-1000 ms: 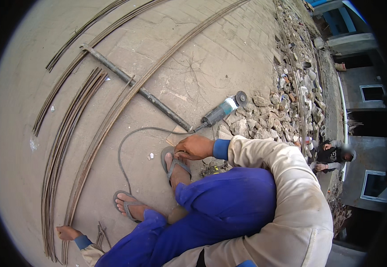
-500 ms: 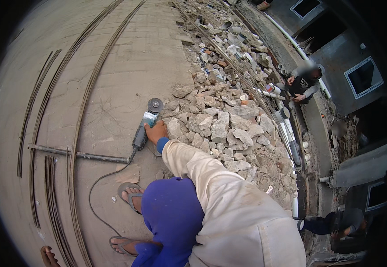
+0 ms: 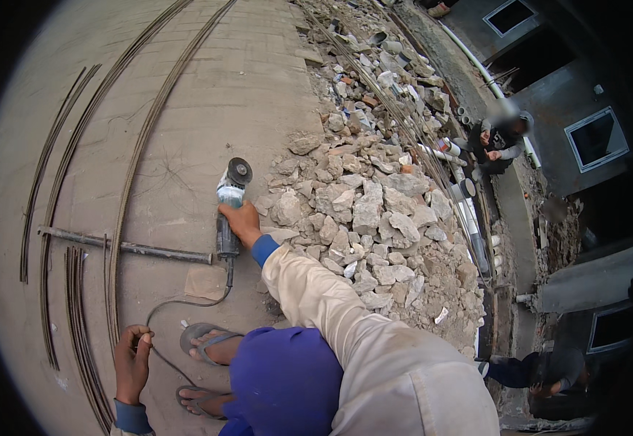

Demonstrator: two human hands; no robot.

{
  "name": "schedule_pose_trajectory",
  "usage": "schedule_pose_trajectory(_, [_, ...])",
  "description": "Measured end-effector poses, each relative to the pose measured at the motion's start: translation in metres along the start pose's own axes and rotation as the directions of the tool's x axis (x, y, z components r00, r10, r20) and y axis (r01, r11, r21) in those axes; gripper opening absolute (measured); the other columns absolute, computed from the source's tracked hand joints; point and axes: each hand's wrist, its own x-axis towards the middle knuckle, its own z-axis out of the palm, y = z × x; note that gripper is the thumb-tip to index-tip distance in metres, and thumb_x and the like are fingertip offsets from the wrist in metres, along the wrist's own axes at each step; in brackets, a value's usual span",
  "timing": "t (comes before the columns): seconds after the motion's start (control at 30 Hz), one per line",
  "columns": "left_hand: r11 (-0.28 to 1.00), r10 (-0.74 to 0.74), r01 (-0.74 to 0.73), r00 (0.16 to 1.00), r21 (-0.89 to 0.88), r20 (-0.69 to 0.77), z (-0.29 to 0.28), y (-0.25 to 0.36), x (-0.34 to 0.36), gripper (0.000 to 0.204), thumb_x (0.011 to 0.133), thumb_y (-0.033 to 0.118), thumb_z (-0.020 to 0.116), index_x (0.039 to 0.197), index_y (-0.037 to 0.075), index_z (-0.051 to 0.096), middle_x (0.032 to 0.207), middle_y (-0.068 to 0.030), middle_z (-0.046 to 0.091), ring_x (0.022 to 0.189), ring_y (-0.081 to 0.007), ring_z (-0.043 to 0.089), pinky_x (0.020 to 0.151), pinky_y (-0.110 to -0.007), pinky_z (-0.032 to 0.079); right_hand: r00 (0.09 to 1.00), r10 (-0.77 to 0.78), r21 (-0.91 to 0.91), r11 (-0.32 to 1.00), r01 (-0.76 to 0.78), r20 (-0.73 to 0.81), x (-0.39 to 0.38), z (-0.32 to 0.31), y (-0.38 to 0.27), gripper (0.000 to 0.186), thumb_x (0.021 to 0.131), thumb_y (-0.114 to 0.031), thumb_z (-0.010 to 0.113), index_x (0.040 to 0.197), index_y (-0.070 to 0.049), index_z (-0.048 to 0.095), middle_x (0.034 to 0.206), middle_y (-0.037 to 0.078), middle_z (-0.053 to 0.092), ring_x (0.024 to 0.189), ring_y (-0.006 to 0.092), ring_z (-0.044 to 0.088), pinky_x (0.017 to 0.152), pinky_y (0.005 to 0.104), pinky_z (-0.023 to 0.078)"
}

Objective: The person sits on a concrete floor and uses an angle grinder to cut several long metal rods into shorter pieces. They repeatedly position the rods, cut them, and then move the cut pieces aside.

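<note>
An angle grinder with a dark round disc is upright in my right hand, whose fingers wrap round its body beside the rubble. From its lower end a black power cord curves across the ground toward my feet. At lower left, the thumb and fingers of my left hand pinch that cord. A grey metal pipe lies crosswise to the left of the grinder, its right end close by.
Bundles of thin steel rods lie along the ground on the left. Broken concrete is heaped on the right. Beyond it are white pipes, a person with hands raised, and another person lower down. My sandalled feet are below.
My left hand has come up from the lower left edge and now pinches the power cord. My right hand has shifted its grip, and the grinder has moved slightly left and turned more upright.
</note>
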Motion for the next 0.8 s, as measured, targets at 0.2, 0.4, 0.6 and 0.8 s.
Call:
schedule_pose_trajectory(0.2, [0.963, 0.144, -0.173, 0.979, -0.206, -0.145, 0.096, 0.032, 0.103, 0.061, 0.106, 0.041, 0.069, 0.146, -0.001, 0.049, 0.129, -0.0124, 0.062, 0.113, -0.0204, 0.061, 0.100, -0.034, 0.049, 0.878, -0.354, 0.320, 0.913, 0.251, 0.321, -0.073, 0.046, -0.065, 0.063, 0.077, -0.040, 0.087, 0.111, 0.009, 0.066, 0.100, 0.020, 0.073, 0.093, 0.0275, 0.070, 0.085, 0.0389, 0.056])
schedule_pose_trajectory(0.4, [0.864, 0.140, -0.270, 0.940, -0.425, -0.312, 0.102, 0.029, 0.098, 0.081, 0.098, 0.050, 0.075, 0.151, -0.003, 0.044, 0.129, -0.0138, 0.063, 0.121, -0.0233, 0.064, 0.104, -0.038, 0.051, 0.665, -0.390, 0.544, 0.839, -0.029, 0.637, -0.123, 0.073, -0.119, 0.083, 0.081, -0.043, 0.089, 0.138, 0.004, 0.050, 0.120, 0.019, 0.065, 0.109, 0.0261, 0.065, 0.096, 0.0374, 0.052])
schedule_pose_trajectory(0.6, [0.727, 0.105, -0.151, 0.988, -0.670, -0.109, 0.091, 0.006, 0.078, 0.060, 0.098, 0.035, 0.075, 0.140, 0.000, 0.052, 0.107, -0.0087, 0.068, 0.088, -0.0196, 0.074, 0.081, -0.031, 0.060, 0.462, -0.201, 0.419, 0.797, -0.436, 0.864, -0.135, 0.083, -0.112, 0.062, 0.083, -0.041, 0.089, 0.122, 0.000, 0.065, 0.111, 0.015, 0.070, 0.098, 0.0253, 0.070, 0.087, 0.0376, 0.057])
schedule_pose_trajectory(0.8, [0.714, 0.009, -0.029, 0.999, -0.700, -0.032, 0.118, -0.007, 0.084, 0.060, 0.094, 0.043, 0.078, 0.131, 0.000, 0.055, 0.106, -0.0093, 0.069, 0.082, -0.0203, 0.074, 0.074, -0.034, 0.063, 0.524, -0.098, 0.388, 0.789, -0.477, 0.846, -0.129, 0.082, -0.075, 0.044, 0.089, -0.036, 0.085, 0.112, -0.003, 0.068, 0.093, 0.009, 0.072, 0.080, 0.0200, 0.071, 0.074, 0.0349, 0.060])
